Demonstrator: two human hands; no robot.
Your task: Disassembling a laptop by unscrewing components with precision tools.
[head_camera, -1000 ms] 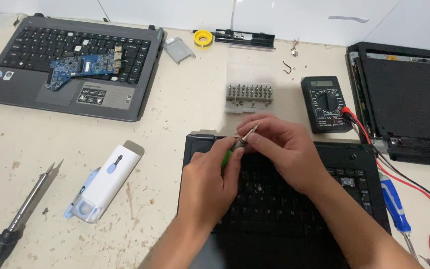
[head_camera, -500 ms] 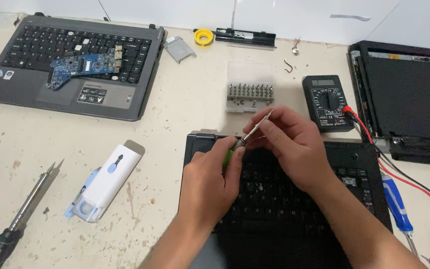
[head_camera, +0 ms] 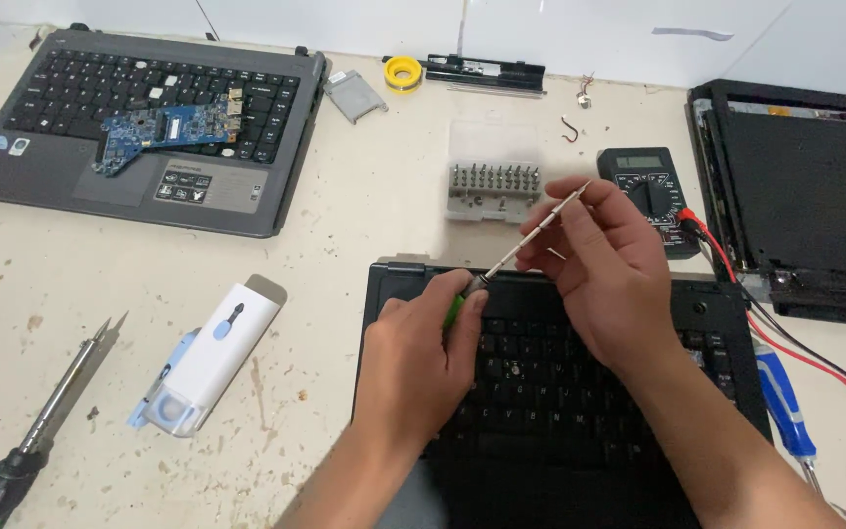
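My left hand (head_camera: 413, 358) is clenched around the green handle of a screwdriver (head_camera: 511, 257), whose thin metal shaft rises tilted toward the upper right. My right hand (head_camera: 604, 264) pinches the shaft's upper end between thumb and fingers (head_camera: 565, 211), so both hands grasp the same tool. The screwdriver is held above the rear edge of a black laptop (head_camera: 540, 392) lying on the counter (head_camera: 364, 206) directly before me. Just behind the hands stands a clear case of screwdriver bits (head_camera: 493, 182); beside it, to the right, a black multimeter (head_camera: 650, 186) with red and black leads. At far left lies a grey laptop (head_camera: 139, 127) bearing a blue circuit board (head_camera: 164, 125). A white tool case (head_camera: 210, 355) and a soldering iron (head_camera: 46, 421) rest at lower left.
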